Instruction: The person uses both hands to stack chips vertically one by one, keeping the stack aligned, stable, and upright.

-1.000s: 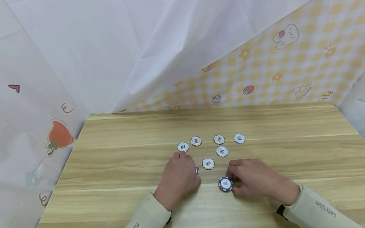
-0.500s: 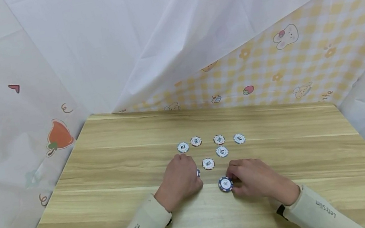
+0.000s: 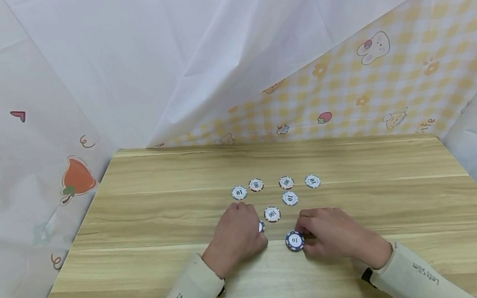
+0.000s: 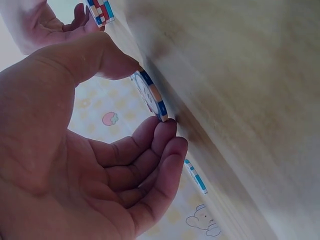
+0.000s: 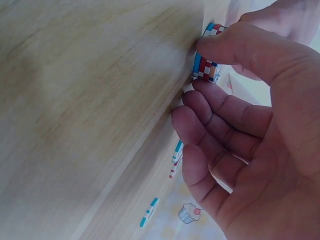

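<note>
My left hand (image 3: 237,231) pinches a navy-edged poker chip (image 4: 152,95) by its rim, thumb on one side and fingertips on the other. In the head view most of that chip is hidden behind the hand. My right hand (image 3: 333,231) holds a short stack of poker chips (image 3: 294,241) on the table, thumb and fingertips at its sides. A navy chip marked 10 tops the stack, with red and teal-blue edges below it in the right wrist view. Just beyond the left hand, a white chip marked 100 (image 3: 272,214) lies flat.
Farther back on the wooden table (image 3: 156,200) lie loose chips: a light-blue-edged 10 (image 3: 239,192), a red-edged 100 (image 3: 256,184), another 100 (image 3: 286,182), a 10 (image 3: 290,198) and one more 10 (image 3: 313,181). A patterned cloth (image 3: 410,65) hangs behind.
My left hand has shifted slightly to the right and nearer to me, with the navy-edged chip coming along. The right hand and its stack stay where they were.
</note>
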A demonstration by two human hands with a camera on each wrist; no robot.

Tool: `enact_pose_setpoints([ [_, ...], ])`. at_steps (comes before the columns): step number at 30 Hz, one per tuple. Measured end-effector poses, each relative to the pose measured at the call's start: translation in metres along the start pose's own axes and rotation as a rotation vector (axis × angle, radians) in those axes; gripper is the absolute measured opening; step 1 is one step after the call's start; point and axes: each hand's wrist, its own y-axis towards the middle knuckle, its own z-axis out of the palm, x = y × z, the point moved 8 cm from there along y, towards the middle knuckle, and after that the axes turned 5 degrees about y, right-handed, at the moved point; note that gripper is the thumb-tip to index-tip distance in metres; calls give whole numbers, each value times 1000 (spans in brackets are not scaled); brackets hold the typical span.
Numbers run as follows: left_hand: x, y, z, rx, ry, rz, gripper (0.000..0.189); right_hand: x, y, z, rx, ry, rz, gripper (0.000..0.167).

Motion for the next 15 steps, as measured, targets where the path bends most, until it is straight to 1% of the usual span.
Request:
enact_pose_setpoints([
  [5, -4, 0, 0, 0, 4, 32, 29, 1, -1, -1, -15, -5, -10, 22],
  [12, -10, 0, -4, -55, 3, 66, 29, -1, 0, 1, -26, -8, -13, 21],
  [15, -13, 0, -4, -61, 8, 73, 29, -1, 0, 2, -25, -8, -15, 20],
])
